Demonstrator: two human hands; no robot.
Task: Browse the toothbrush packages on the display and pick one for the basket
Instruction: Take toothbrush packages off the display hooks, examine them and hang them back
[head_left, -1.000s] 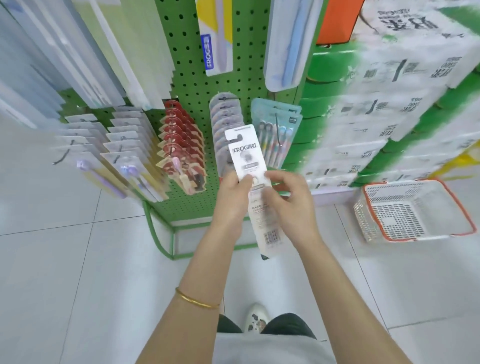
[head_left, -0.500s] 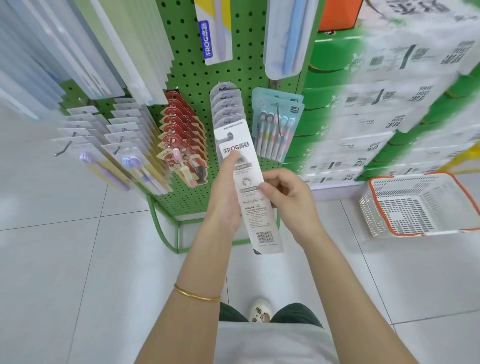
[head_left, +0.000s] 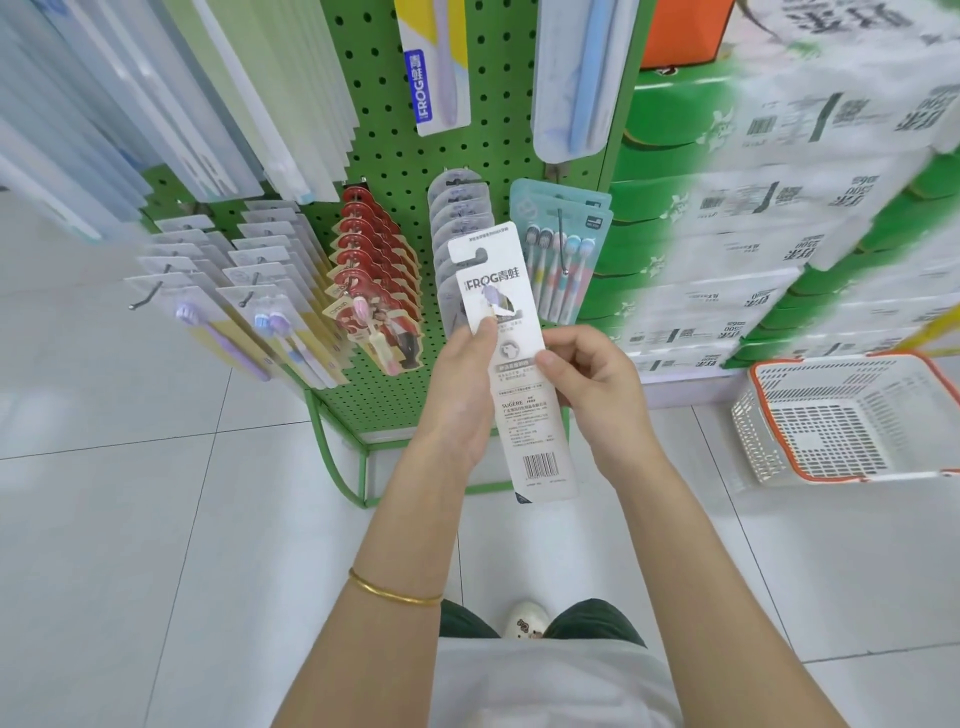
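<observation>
I hold a long white FROG toothbrush package (head_left: 524, 415) upright in front of me, its printed back with a barcode facing me. My left hand (head_left: 460, 395) grips its left edge with the thumb on the card. My right hand (head_left: 592, 387) pinches its right edge. Behind it stands the green pegboard display (head_left: 384, 156) hung with rows of toothbrush packages. The white basket (head_left: 852, 421) with an orange rim sits on the floor at the right, nothing visible inside.
Red toothbrush cards (head_left: 376, 270), a blue multi-brush pack (head_left: 561, 260) and grey packs (head_left: 460, 218) hang on hooks. Stacked green-and-white cartons (head_left: 779, 223) rise behind the basket. White floor tiles (head_left: 156, 519) lie all around. My shoe (head_left: 527, 618) shows below.
The package has straightened from a tilt to nearly upright and sits slightly higher. My left thumb has slid up its face; my right hand has shifted to its right edge.
</observation>
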